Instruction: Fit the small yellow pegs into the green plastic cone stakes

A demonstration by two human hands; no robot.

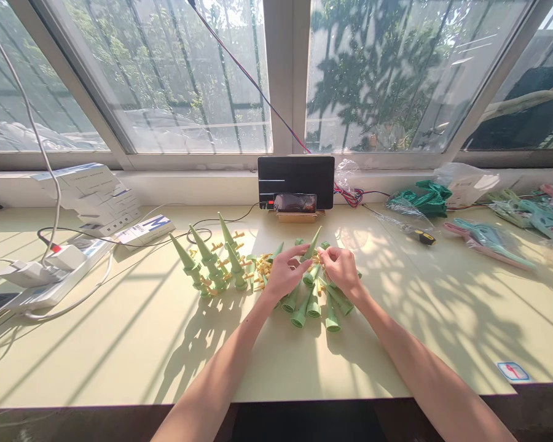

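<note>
My left hand [286, 271] is closed around a pointed green plastic cone [312, 243], its tip upward. Close beside it, my right hand [341, 269] pinches with thumb and fingers; what they hold is too small to make out. Loose green cones [313, 305] lie below both hands, several with their hollow ends toward me. A heap of small yellow pegs [262, 270] lies left of my left hand. Further left, several upright green cone pieces [208, 258] stand in a group with yellow pegs sticking out of their sides.
A dark tablet screen [295, 175] and a phone [295, 202] stand at the back. White boxes [90, 196] and a power strip [74, 270] with cables occupy the left. To the right lie a yellow-black tool [424, 237], bagged pieces [488, 242] and green plastic [424, 199].
</note>
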